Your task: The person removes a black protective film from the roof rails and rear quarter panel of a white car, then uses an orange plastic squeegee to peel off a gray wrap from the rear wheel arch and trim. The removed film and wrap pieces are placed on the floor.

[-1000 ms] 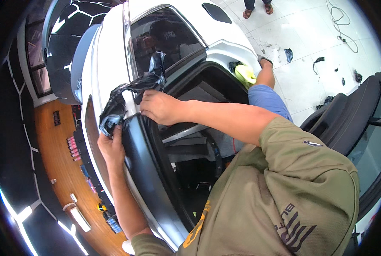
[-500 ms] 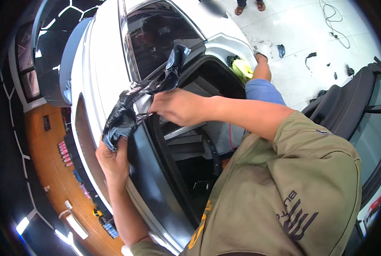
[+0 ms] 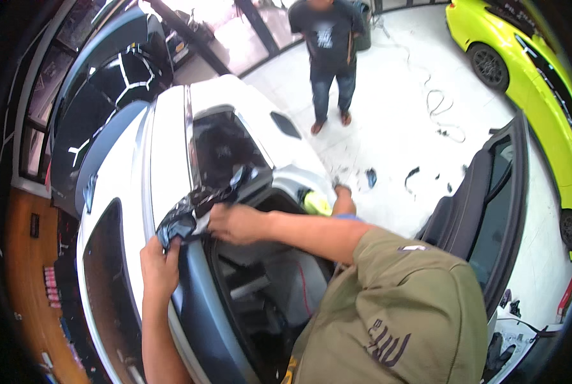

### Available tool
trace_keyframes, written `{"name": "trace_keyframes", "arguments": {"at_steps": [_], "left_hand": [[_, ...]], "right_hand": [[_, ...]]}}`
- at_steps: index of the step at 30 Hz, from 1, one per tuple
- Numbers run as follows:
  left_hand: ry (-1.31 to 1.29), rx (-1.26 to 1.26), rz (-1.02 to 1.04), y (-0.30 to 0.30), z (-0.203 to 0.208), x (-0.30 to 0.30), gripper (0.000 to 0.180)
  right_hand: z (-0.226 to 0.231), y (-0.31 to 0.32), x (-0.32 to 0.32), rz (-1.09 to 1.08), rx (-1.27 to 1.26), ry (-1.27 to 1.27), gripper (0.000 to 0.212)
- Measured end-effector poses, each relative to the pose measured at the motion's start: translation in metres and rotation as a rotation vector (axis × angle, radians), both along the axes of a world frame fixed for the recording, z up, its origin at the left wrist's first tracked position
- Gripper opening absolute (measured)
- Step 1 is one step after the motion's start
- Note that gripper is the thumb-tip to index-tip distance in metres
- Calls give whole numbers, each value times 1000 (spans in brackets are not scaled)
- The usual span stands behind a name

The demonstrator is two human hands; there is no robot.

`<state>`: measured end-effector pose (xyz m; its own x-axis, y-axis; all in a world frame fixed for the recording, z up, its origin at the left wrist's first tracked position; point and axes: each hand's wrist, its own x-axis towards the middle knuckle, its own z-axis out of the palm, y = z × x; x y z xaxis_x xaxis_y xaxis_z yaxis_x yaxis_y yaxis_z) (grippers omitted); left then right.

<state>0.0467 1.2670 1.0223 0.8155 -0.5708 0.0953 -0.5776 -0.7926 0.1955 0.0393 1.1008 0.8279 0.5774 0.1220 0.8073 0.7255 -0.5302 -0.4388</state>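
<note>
A crumpled strip of glossy dark film (image 3: 182,219) stretches along the roof edge of a white car (image 3: 164,144), above its open doorway. My left hand (image 3: 160,264) is closed on the lower left end of the film, fingers pinched. My right hand (image 3: 236,224) is closed at the film's middle, its fingertips somewhat blurred. The film's far end bunches up beside a dark window (image 3: 225,141). Below my hands runs a blue-grey body panel (image 3: 204,301) next to the doorway, where part of the cabin shows.
An open car door (image 3: 507,185) stands at right, with a bright green car (image 3: 523,89) beyond. A person (image 3: 330,64) stands ahead on the white floor. Film scraps (image 3: 371,178) and a cable (image 3: 443,109) lie there. Yellow-green cloth (image 3: 316,203) is by my leg.
My view has tilted up, bringing the standing person and the green car into sight. Both hands remain on the film, which looks more bunched together.
</note>
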Motion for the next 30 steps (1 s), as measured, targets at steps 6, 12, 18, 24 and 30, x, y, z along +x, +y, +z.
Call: {"name": "trace_keyframes", "arguments": {"at_steps": [6,12,18,24,30], "left_hand": [[59,-162,-82,0,-4,3,10],[108,-173,-74,-2,-4,0,12],[91,-84,-115,1,-1,4,15],[116,-241,-119,7,-8,-4,14],[146,-277,-81,5,-11,1,14]], "right_hand": [[5,5,-2,29,68,28,16],[6,11,-7,46,223,144,15],[-4,11,-17,-66,191,125,16],[31,-22,-9,232,-51,490,32],[32,-11,-3,193,-158,401,24]]}}
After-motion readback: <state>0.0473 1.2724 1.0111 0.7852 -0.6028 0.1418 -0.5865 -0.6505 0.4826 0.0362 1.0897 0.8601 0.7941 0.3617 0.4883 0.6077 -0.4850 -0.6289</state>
